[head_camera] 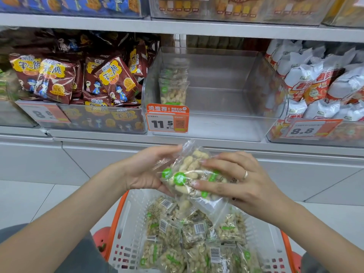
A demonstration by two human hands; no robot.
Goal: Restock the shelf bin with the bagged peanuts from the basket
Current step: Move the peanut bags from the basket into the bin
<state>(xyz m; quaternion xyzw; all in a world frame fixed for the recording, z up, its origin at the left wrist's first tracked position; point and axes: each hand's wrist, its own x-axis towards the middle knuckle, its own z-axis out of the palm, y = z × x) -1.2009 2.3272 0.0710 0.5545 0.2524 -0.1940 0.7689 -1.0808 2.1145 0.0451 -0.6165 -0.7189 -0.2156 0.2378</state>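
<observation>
A small stack of peanut bags (189, 174) is held between the two hands, above the basket (126, 223) and below the shelf. The left hand (145, 170) is cupped around the left side of the stack, and the right hand (234, 178) is laid over the top with its fingers spread — so both hands are closed on the bags. A ring is worn on the right hand.

The clear shelf bin (222, 91) is almost bare. Only a few peanut bags (173, 85) are stood up at its left side, just behind the price tag (167, 120). Many more bags (197, 239) are left in the basket, so the job looks only just begun.

To do this step well, the stack should be squared up first, so no bag slips out. Then it can be lifted over the low front wall of the bin and stood up beside the bags already there, with the green labels faced forward. The slippery plastic should be gripped firmly — but the peanuts should not be squashed.
</observation>
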